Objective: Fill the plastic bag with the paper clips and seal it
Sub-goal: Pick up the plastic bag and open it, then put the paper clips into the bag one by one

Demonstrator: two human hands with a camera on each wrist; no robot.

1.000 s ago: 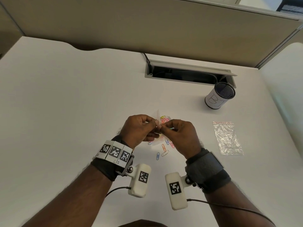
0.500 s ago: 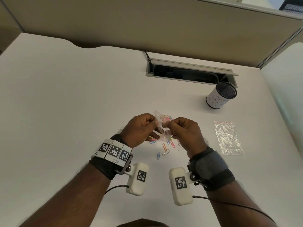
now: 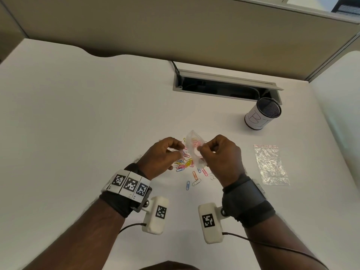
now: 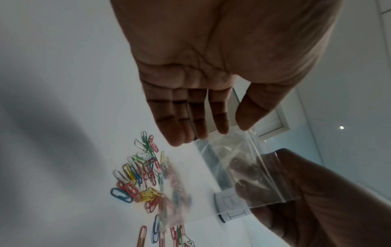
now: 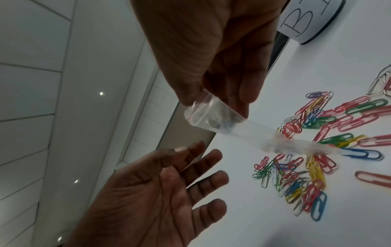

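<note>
A small clear zip bag [image 3: 192,138] hangs above the white desk, and my right hand [image 3: 202,150] pinches it at its mouth between thumb and fingers [image 5: 213,93]. Coloured paper clips show through the bag. In the wrist views the bag [image 4: 243,160] [image 5: 211,117] is blurred toward its lower end. My left hand [image 3: 176,152] is just left of the bag, fingers [image 5: 203,167] spread and straight, holding nothing; its thumb tip [image 4: 245,120] is close to the bag's edge. A heap of loose coloured paper clips [image 3: 184,164] [image 4: 137,175] [image 5: 306,175] lies on the desk under the hands.
A second clear zip bag [image 3: 271,164] lies flat on the desk to the right. A mesh pen cup [image 3: 261,115] with a paper label stands at the back right. An open cable hatch [image 3: 224,86] runs along the back, under a beige partition.
My hands have drawn apart. The left hand has let go of the bag and opened; the right hand keeps the bag and has lifted it slightly.
</note>
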